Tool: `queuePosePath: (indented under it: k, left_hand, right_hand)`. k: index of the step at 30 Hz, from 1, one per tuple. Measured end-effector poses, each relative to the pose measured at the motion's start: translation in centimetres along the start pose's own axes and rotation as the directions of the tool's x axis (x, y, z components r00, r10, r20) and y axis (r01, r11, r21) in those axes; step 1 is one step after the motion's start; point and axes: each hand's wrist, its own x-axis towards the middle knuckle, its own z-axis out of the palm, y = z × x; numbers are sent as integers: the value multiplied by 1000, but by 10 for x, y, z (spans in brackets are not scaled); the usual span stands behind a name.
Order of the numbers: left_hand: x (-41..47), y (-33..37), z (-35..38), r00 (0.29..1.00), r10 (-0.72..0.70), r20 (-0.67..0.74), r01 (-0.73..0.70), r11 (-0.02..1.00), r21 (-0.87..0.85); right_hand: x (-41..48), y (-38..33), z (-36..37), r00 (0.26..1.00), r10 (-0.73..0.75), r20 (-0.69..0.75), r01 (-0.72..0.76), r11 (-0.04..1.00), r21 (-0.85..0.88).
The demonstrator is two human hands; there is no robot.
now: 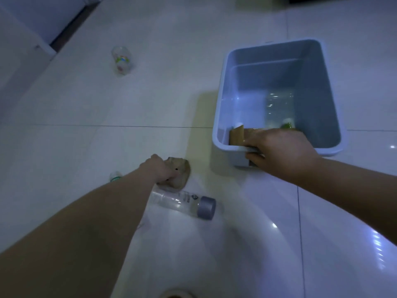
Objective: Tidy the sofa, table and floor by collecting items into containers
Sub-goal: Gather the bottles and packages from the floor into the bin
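Note:
A blue plastic bin (318,87) stands on the white tiled floor at the right. My right hand (277,151) grips its near rim together with a brown cardboard piece (236,136) that pokes up inside the bin. Clear bottles lie in the bin, one with a green cap (286,125). My left hand (161,166) reaches down to the floor and closes on a crumpled brown paper wad (181,175). Just below it lies a clear bottle with a grey cap (184,203).
A clear plastic cup with a coloured print (121,60) lies on the floor at the far left. A small bottle with a green label (115,176) peeks out beside my left forearm. White furniture (25,29) fills the upper left corner.

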Motion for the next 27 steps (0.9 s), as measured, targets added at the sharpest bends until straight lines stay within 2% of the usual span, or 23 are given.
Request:
queuePosePath:
  k: [9, 12, 17, 20, 23, 27]
  left_hand:
    - [10, 12, 19, 993, 106, -56, -101, 991, 92]
    - [6, 9, 23, 989, 139, -57, -132, 984, 117]
    - [0, 11, 21, 976, 149, -157, -139, 988, 69]
    - [-1, 20, 13, 956, 162, -244, -178, 983, -46]
    - [-3, 33, 2, 923, 130, -362, -230, 941, -250]
    - [-7, 61, -18, 871, 10, -491, -317, 775, -547]
  right_hand:
    - [-10, -1, 8, 999, 21, -38, -22, 999, -39]
    - [-8, -6, 9, 999, 33, -19, -33, 999, 5]
    - [-6, -8, 12, 999, 36, -9, -36, 999, 19]
    - [-7, -6, 15, 999, 29, -36, -28, 999, 23]
    - [-7, -4, 18, 999, 20, -50, -17, 999, 48]
    - [-7, -1, 20, 998, -2, -67, 6, 998, 60]
